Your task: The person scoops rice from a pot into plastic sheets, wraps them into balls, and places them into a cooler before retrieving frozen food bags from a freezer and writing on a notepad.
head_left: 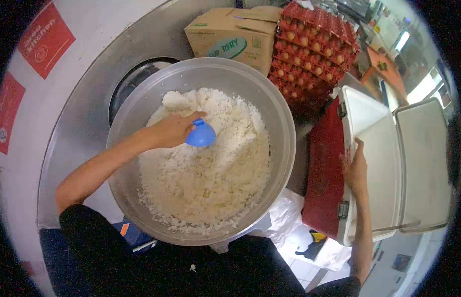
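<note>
Stainless-steel counter (86,114) against a white wall with red signs (44,39); a large metal bowl (285,138) sits on it, heaped with cooked white rice (205,178). Left hand (173,129) is over the upper middle of the rice, fingers closed around a small blue plastic bowl (201,134) that is tipped on its side and pressed into the heap. Left forearm reaches across the bowl's near-left rim, elbow bent, wrist straight. Right hand (355,168) is well apart from the rice, outside the bowl to the right, clasping the white rim of a red cooler box (325,173); its lid (421,158) is swung open to the far side. Right arm runs nearly straight up from the body. Behind the bowl: a cardboard box (235,37) and, just beside it, stacked red egg trays (312,54) full of eggs. A white plastic bag (285,218) lies below the bowl's near-right rim, between bowl and cooler.
</note>
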The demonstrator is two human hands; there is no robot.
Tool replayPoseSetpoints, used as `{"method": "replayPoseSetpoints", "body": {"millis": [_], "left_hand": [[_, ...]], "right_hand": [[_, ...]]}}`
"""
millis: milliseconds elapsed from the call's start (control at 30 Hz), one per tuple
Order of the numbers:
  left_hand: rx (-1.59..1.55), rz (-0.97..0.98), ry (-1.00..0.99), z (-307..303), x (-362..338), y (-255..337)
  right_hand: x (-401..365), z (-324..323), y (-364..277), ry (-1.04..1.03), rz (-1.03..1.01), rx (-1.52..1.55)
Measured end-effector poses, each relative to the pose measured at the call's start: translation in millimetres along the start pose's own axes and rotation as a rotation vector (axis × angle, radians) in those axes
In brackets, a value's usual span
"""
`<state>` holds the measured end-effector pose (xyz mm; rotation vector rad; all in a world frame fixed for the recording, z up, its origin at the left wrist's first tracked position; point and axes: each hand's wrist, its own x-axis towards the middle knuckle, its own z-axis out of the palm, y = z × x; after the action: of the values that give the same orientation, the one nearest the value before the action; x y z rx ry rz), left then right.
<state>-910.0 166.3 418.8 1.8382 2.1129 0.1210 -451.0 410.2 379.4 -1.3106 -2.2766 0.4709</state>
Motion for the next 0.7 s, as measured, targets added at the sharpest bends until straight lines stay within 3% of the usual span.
{"method": "replayPoseSetpoints", "body": {"millis": [67, 133, 167, 233, 267, 300, 367, 500, 567, 633, 700], "left_hand": [[0.008, -0.028, -0.045, 9.3, 10.8, -5.3], [0.09, 0.057, 0.145, -0.5, 23.7, -9.9], [0.102, 0.056, 0.13, -5.1, 32.4, -12.6], [0.005, -0.114, 0.158, -16.6, 53.5, 1.5], [-0.041, -0.09, 0.066, -15.9, 71.0, 1.8], [-0.092, -0.073, -0.025, -5.1, 84.9, 2.1], [-0.025, 0.07, 0.069, 60.9, 108.8, 20.3], [-0.102, 0.174, -0.028, 101.4, 88.2, 14.8], [-0.196, 0.09, -0.216, 76.9, 61.0, 53.7], [-0.094, 0.091, -0.421, 60.2, 40.2, 87.4], [-0.177, 0.13, -0.36, 72.8, 10.4, 83.9]], "right_hand": [[-4.9, -4.7, -7.1, -0.012, 0.023, -0.006], [-4.1, -3.0, -0.7, 0.011, -0.042, 0.04], [-4.6, -1.5, 1.7, 0.036, -0.113, 0.071], [-1.9, -2.4, 0.4, -0.009, -0.035, 0.055], [-1.3, -1.3, 0.6, -0.014, -0.006, 0.041], [-0.6, -2.5, -2.6, -0.025, 0.019, 0.024], [1.4, -4.7, -7.1, -0.083, 0.104, 0.053], [1.4, 1.9, 4.8, -0.012, -0.01, -0.011], [-0.1, -0.7, 3.1, 0.001, -0.032, -0.039], [-0.6, -3.3, -4.2, -0.029, 0.029, -0.014], [-3.3, -0.5, 5.3, -0.008, -0.019, 0.007]]}}
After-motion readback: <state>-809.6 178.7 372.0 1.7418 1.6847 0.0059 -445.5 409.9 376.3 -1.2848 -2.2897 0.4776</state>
